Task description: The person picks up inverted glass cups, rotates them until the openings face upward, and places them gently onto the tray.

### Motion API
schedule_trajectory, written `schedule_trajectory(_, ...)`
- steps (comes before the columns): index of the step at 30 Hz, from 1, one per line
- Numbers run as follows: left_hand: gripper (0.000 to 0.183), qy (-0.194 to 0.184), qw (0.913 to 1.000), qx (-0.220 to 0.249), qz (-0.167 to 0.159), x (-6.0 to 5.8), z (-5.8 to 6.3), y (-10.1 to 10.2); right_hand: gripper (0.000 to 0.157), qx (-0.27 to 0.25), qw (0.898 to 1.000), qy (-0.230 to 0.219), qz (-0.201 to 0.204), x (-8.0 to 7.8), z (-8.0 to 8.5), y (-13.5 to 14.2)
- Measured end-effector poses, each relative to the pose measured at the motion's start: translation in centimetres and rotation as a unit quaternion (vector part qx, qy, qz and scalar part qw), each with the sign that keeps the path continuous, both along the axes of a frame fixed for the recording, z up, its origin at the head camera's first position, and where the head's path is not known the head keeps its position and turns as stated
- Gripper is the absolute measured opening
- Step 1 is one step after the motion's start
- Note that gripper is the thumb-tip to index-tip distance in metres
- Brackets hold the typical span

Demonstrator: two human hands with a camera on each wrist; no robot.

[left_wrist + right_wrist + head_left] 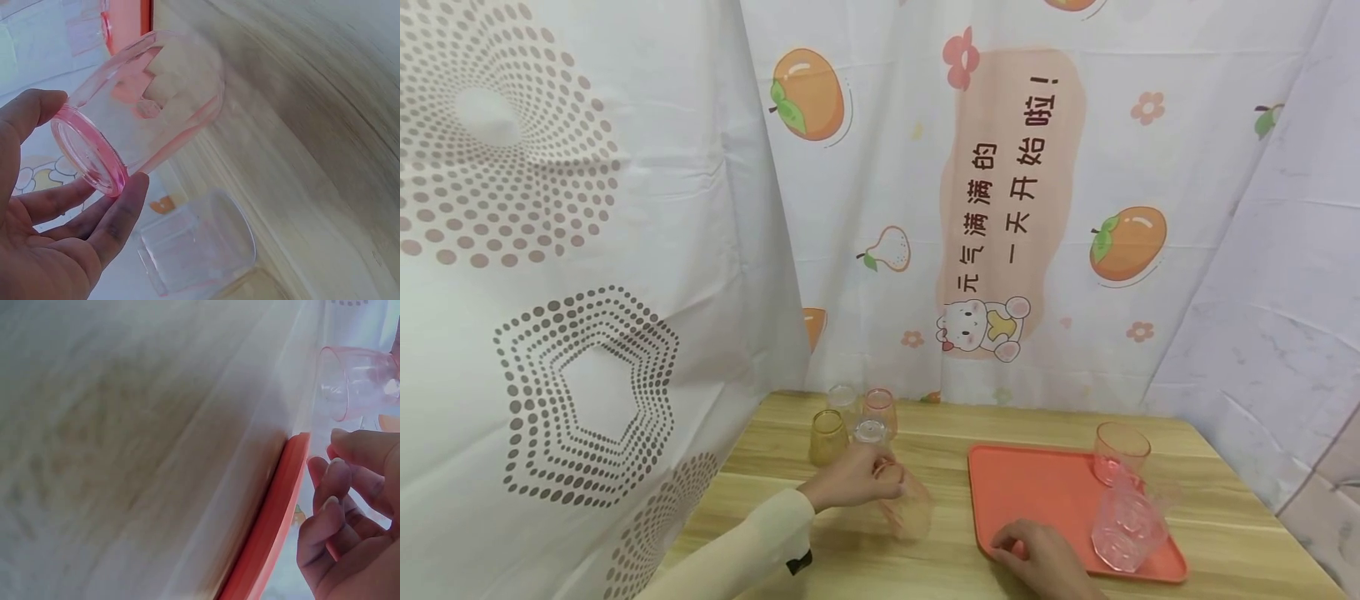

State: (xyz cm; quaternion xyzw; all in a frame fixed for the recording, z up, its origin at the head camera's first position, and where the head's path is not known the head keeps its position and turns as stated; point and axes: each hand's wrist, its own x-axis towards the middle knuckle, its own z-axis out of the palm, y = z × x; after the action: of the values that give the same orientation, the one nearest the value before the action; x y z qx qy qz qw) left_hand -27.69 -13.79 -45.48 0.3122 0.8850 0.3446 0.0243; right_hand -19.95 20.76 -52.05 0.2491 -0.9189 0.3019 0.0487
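Note:
My left hand (856,477) pinches a clear pink drinking glass (912,507) at its thick base, between thumb and fingertips. In the left wrist view the glass (156,103) is tilted, its wide mouth pointing away from the palm. In the head view it hangs over the table between the group of glasses and the red tray (1022,492). My right hand (1041,557) is at the tray's near left corner, fingers loosely bent. In the right wrist view nothing shows between the right hand's fingers (331,515), which are close to the tray's rim (275,515).
Behind my left hand stand an amber glass (829,440), a pink glass (881,408) and clear glasses (871,432). On the tray's right side are a pink glass (1122,450) and a clear, pinkish faceted vessel (1127,529). Printed curtains (880,183) hang behind the wooden table (940,433).

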Motion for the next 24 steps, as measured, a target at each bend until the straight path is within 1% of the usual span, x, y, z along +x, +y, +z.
schedule_trajectory(2,0.029,-0.004,1.0000,0.007,-0.006,0.0,0.0,0.3,0.008,-0.011,1.000,-0.006,0.001,0.1,0.1,-0.2)
schedule_trajectory(6,0.020,-0.014,0.9993,0.026,-0.024,-0.1,-0.2,0.9,0.007,-0.037,0.999,-0.023,-0.006,0.2,0.3,-0.7)
schedule_trajectory(9,0.016,-0.021,0.9986,0.040,-0.028,-0.2,-0.3,1.3,0.007,-0.058,0.997,-0.047,-0.014,0.3,0.5,-1.2)
schedule_trajectory(12,0.017,-0.031,0.9982,0.049,-0.012,-0.1,-0.3,1.7,0.007,-0.073,0.996,-0.049,-0.014,0.4,0.6,-1.7)
schedule_trajectory(16,0.027,-0.056,0.9963,0.063,0.018,0.1,-0.3,2.1,0.008,-0.093,0.995,-0.023,-0.006,0.3,0.5,-2.4)
schedule_trajectory(18,0.030,-0.069,0.9946,0.073,0.028,0.3,-0.3,2.3,0.012,-0.107,0.994,-0.021,-0.004,0.3,0.5,-2.7)
schedule_trajectory(21,0.031,-0.084,0.9924,0.082,0.035,0.5,-0.3,2.6,0.017,-0.124,0.992,-0.025,-0.008,0.4,0.5,-3.2)
schedule_trajectory(24,0.029,-0.101,0.9901,0.092,0.031,0.5,-0.3,2.9,0.019,-0.136,0.990,-0.024,-0.016,0.4,0.6,-3.6)
